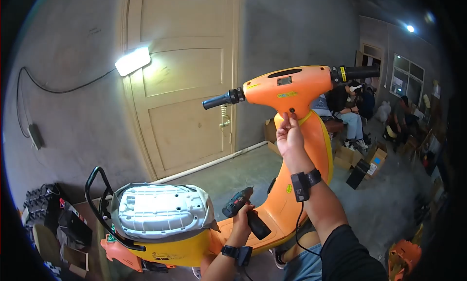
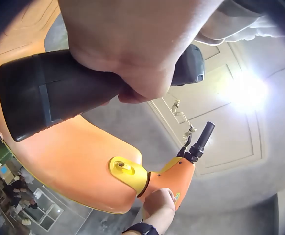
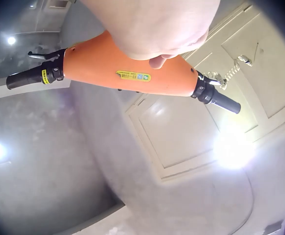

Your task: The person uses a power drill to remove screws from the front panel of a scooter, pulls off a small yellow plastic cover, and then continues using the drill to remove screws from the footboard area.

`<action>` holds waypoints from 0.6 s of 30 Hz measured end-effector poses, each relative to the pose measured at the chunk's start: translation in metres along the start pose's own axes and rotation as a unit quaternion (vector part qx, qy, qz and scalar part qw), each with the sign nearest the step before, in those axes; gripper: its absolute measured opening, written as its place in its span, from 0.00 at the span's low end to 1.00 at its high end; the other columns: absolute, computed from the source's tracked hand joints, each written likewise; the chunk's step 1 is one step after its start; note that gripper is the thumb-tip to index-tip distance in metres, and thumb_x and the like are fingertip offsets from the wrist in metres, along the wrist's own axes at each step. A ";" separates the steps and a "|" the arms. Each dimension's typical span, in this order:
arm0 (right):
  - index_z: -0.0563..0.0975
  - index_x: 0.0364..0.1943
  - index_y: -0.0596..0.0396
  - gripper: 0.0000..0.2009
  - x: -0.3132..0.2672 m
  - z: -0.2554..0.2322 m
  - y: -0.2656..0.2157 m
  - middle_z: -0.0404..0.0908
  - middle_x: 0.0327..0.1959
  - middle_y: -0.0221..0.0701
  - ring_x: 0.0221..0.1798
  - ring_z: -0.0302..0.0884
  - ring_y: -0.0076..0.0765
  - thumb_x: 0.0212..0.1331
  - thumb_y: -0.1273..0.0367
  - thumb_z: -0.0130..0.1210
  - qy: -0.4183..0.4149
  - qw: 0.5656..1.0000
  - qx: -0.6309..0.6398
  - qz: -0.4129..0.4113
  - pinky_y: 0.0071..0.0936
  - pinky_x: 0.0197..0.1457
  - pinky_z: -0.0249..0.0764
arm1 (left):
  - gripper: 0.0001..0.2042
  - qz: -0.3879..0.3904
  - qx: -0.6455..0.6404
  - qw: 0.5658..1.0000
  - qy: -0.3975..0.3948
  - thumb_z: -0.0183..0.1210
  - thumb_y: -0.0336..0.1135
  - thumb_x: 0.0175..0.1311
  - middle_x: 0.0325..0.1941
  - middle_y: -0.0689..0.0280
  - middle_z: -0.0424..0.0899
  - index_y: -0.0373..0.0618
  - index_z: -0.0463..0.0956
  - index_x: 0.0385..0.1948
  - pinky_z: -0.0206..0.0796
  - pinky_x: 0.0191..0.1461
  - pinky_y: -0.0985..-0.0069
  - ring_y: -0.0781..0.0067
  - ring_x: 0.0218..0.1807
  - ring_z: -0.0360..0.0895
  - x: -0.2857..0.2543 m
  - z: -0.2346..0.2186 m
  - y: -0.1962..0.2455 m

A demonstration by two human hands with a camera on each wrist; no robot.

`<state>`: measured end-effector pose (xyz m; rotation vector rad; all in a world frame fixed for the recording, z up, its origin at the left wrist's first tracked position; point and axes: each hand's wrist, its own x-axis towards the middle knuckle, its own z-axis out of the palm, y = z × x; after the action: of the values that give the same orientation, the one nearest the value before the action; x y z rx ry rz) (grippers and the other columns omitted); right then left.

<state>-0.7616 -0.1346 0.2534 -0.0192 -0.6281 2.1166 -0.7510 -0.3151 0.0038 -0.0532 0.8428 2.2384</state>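
The orange scooter's handlebar cover rises above its front shield. Just below a round black fitting on that cover is my right hand, its fingertips bunched close to it; whether they pinch anything is hidden. In the right wrist view, the back of this hand covers part of the orange cover. My left hand grips a dark cordless drill over the footboard, chuck pointing up and away. The left wrist view shows the drill's black battery end beside the hand.
An upturned pale seat lies on the yellow rear body, beside a black rail. Beyond stand a cream door and a lit lamp. Cardboard boxes and seated people are at the right; dark crates at the left.
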 end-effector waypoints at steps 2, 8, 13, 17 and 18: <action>0.70 0.51 0.40 0.09 0.001 -0.008 0.005 0.81 0.42 0.24 0.26 0.69 0.15 0.69 0.66 0.48 -0.024 1.000 0.008 -0.012 0.14 0.26 0.62 | 0.12 -0.025 -0.011 1.000 0.010 0.57 0.23 0.49 0.30 0.63 0.77 0.46 0.71 0.36 0.71 0.32 0.70 0.65 0.25 0.76 -0.003 0.003 0.003; 0.70 0.53 0.40 0.12 -0.006 0.007 0.003 0.80 0.44 0.24 0.27 0.68 0.19 0.67 0.68 0.48 0.009 1.000 0.001 -0.010 0.15 0.26 0.63 | 0.12 -0.033 -0.032 0.999 0.023 0.59 0.24 0.48 0.29 0.63 0.77 0.45 0.71 0.35 0.71 0.32 0.71 0.65 0.25 0.76 0.000 0.003 0.001; 0.69 0.52 0.44 0.11 0.002 0.015 0.003 0.79 0.43 0.24 0.28 0.70 0.20 0.68 0.69 0.47 -0.003 1.000 0.004 -0.023 0.15 0.26 0.63 | 0.14 -0.043 -0.037 0.998 -0.004 0.56 0.24 0.49 0.29 0.62 0.77 0.48 0.66 0.37 0.70 0.33 0.71 0.67 0.27 0.74 0.000 0.002 0.003; 0.68 0.54 0.49 0.12 -0.002 0.037 0.001 0.77 0.47 0.24 0.31 0.75 0.20 0.69 0.69 0.46 0.030 0.999 -0.032 -0.032 0.15 0.25 0.63 | 0.11 -0.053 -0.047 0.997 0.009 0.58 0.26 0.49 0.29 0.62 0.78 0.44 0.69 0.35 0.71 0.33 0.72 0.68 0.27 0.75 0.002 0.000 0.003; 0.68 0.54 0.49 0.12 -0.007 0.041 0.002 0.77 0.47 0.24 0.31 0.75 0.20 0.69 0.69 0.46 0.034 0.998 -0.030 -0.035 0.15 0.25 0.63 | 0.12 -0.049 -0.048 0.998 0.000 0.58 0.26 0.49 0.29 0.62 0.78 0.44 0.69 0.36 0.72 0.33 0.71 0.67 0.27 0.75 0.003 -0.001 0.002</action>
<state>-0.7691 -0.1586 0.2870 -0.1000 -0.6419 2.0212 -0.7550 -0.3151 0.0030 -0.1362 0.7157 2.1860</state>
